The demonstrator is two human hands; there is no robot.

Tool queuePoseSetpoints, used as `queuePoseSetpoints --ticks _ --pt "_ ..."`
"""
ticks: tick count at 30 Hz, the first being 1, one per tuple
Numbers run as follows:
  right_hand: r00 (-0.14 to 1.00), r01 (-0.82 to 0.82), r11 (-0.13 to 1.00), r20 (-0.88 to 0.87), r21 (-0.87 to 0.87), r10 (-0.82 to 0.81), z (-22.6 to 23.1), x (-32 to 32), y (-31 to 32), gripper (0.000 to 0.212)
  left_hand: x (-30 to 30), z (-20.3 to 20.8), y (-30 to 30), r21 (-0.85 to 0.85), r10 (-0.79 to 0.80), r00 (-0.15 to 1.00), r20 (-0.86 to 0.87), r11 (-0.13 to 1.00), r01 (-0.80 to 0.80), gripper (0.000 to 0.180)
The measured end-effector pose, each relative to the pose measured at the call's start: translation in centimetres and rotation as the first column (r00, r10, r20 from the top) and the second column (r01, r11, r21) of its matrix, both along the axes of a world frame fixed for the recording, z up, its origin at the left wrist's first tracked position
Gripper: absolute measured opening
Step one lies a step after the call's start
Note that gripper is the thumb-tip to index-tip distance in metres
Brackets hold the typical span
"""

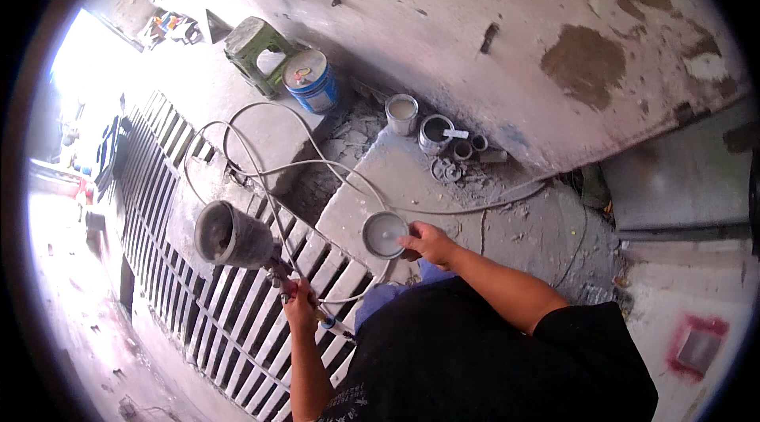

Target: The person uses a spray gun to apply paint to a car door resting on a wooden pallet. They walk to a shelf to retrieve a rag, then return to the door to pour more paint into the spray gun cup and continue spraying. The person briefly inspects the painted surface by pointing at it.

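My left hand (299,305) is closed round the handle of a spray gun (279,273). The gun's large grey cup (252,241) is tilted, its mouth uncovered and facing left; the inside looks dark, and I cannot tell how much it holds. My right hand (427,245) pinches the edge of a round, shallow grey lid (383,237), apart from the cup and to its right. A light-coloured hose (360,295) runs near the gun's handle and loops over the floor ahead.
A slatted grate (257,319) lies below the gun, beside a concrete slab (356,204). Along the stained wall (443,34) stand a green stool (247,46), a blue paint can (321,96), an open can of pale liquid (402,111), a dark open can (434,137) and small cups.
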State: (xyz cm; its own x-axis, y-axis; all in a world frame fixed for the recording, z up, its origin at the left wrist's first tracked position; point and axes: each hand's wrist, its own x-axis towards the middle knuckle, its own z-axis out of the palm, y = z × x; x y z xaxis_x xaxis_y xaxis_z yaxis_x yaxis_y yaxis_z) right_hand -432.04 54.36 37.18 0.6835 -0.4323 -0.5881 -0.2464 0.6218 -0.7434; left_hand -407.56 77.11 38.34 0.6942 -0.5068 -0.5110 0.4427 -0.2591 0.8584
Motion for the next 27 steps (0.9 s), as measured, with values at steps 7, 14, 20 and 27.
queuePoseSetpoints --ticks 7,14,20,27 --pt "0.993 0.072 0.997 -0.097 -0.006 -0.072 -2.4 2.7 -10.2 0.030 2.7 1.8 -3.0 0.066 0.094 0.946 0.311 0.990 -0.121 0.027" --pt "0.980 0.088 0.991 -0.167 -0.104 -0.104 -3.8 10.6 -15.1 0.023 9.7 -3.7 -1.6 0.162 0.110 0.888 0.447 0.966 -0.201 0.035" --pt "0.953 0.169 0.983 -0.245 -0.065 -0.180 -2.0 18.8 -15.5 0.023 15.1 -1.8 -2.0 0.180 0.090 0.876 0.474 0.964 -0.196 0.035" --pt "0.975 0.040 0.999 -0.217 -0.031 -0.046 -2.8 27.6 -15.0 0.025 19.0 -1.5 -0.2 0.124 0.127 0.726 0.676 0.952 -0.281 0.033"
